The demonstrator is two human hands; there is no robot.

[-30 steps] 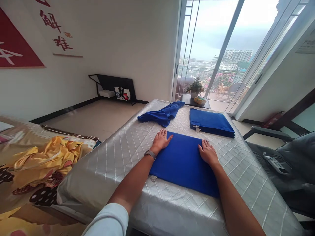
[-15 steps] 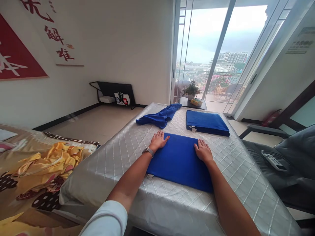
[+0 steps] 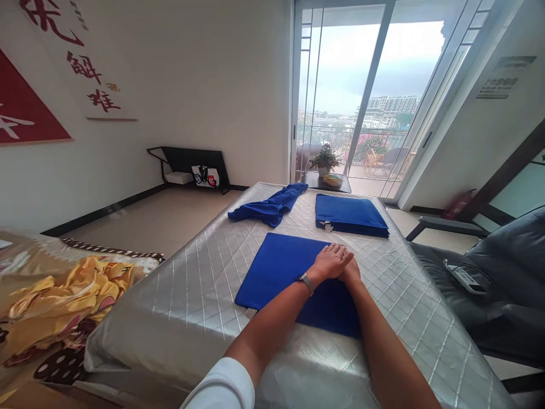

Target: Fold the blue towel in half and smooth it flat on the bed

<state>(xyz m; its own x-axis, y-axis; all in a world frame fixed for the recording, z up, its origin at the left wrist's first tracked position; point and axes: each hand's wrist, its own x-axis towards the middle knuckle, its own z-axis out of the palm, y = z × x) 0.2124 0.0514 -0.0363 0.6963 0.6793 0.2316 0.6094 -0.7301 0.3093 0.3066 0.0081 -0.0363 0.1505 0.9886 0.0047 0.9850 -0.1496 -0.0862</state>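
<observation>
A flat, folded blue cloth (image 3: 279,272) lies on the silver quilted mattress, a pale tag showing at its near left edge. At its far right corner my left hand (image 3: 331,261) rests with fingers stretched out, overlapping my right hand. My right hand (image 3: 351,274) is at the cloth's right edge, its fingers mostly hidden behind the left one. Beyond them sits a neat stack of folded blue cloths (image 3: 351,213) with tags at its front. A crumpled blue cloth (image 3: 272,207) lies to the left of that stack.
The mattress (image 3: 191,295) has a shiny quilted cover. Yellow fabric (image 3: 80,284) is heaped on bedding at the left. A dark armchair (image 3: 506,272) with a power strip (image 3: 464,278) on it stands right. Beyond the mattress, a small table holds a potted plant (image 3: 326,159) before glass doors.
My left hand has moved right across the folded cloth, from its far left corner to my right hand. The cloth stays in place, and the view has shifted slightly.
</observation>
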